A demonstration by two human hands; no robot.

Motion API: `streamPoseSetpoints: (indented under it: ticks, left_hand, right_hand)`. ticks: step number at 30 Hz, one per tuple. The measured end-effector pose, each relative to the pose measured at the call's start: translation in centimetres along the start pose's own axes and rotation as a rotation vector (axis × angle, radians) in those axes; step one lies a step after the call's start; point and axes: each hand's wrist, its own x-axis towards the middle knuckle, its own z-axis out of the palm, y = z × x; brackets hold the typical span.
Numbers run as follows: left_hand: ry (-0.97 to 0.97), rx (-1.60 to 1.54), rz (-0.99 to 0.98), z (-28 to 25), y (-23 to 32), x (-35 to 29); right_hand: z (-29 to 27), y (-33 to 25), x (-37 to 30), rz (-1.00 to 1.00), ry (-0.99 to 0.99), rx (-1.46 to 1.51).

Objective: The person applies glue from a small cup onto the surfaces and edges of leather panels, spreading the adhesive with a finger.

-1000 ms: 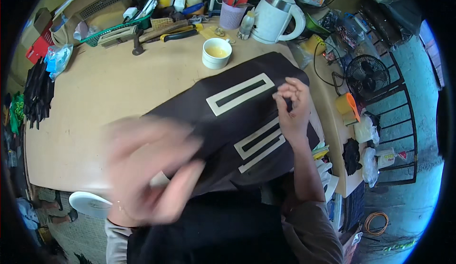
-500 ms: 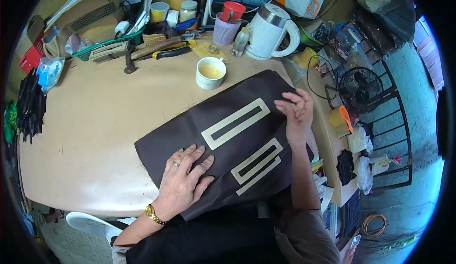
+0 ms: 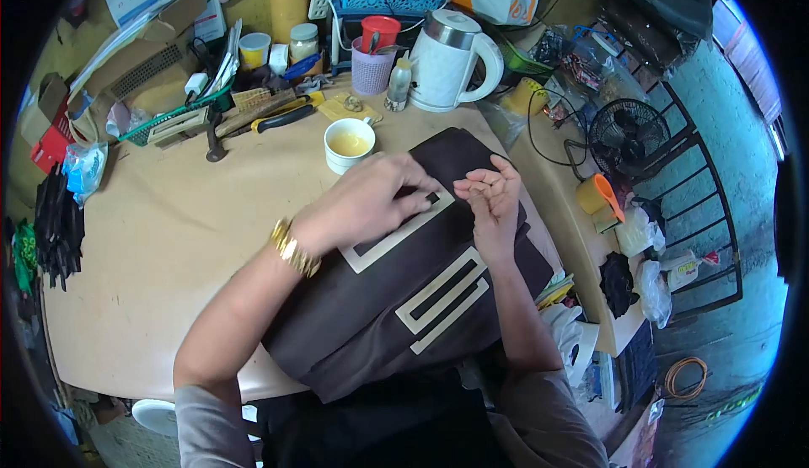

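Since the earlier frames the left hand (image 3: 371,203) had moved up from the lower left part of the dark brown fabric panel (image 3: 371,333) to its upper end, and the head view had drawn closer over the work. The left hand lay palm down across the upper cream rectangular outline (image 3: 396,236), fingers bent and pressing on the strip; it gripped nothing that could be seen. The right hand (image 3: 489,194) rested just beside it at the panel's upper right edge, fingers curled inward; whether they pinched the fabric edge could not be told. A gold wristwatch (image 3: 291,249) sat on the left wrist.

The panel lay flat on the tan worktable (image 3: 160,240), its lower end hanging over the near edge toward the person. A second cream outline (image 3: 442,299) lay lower on the panel, untouched.

Judged from the hand positions, the step in hand was pressing or seating the upper outline against the fabric. The next move would call for even pressure along the strip while the right hand kept the panel from shifting.

A white cup of yellow liquid (image 3: 349,144) stood just beyond the panel, near the left hand. A white electric kettle (image 3: 447,59) and a hammer (image 3: 215,135) stood farther back.
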Motion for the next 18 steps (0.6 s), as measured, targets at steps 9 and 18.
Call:
streamPoseSetpoints:
  ticks: [9,18]
  left_hand:
    - [-0.299,-0.039,-0.132,2.0,-4.5,7.3]
    - [-0.228,-0.154,-0.126,3.6,-5.5,7.8]
  right_hand:
    - [-0.4,0.9,-0.6,-0.011,0.025,0.067]
    - [-0.7,1.3,-0.7,0.016,0.036,0.139]
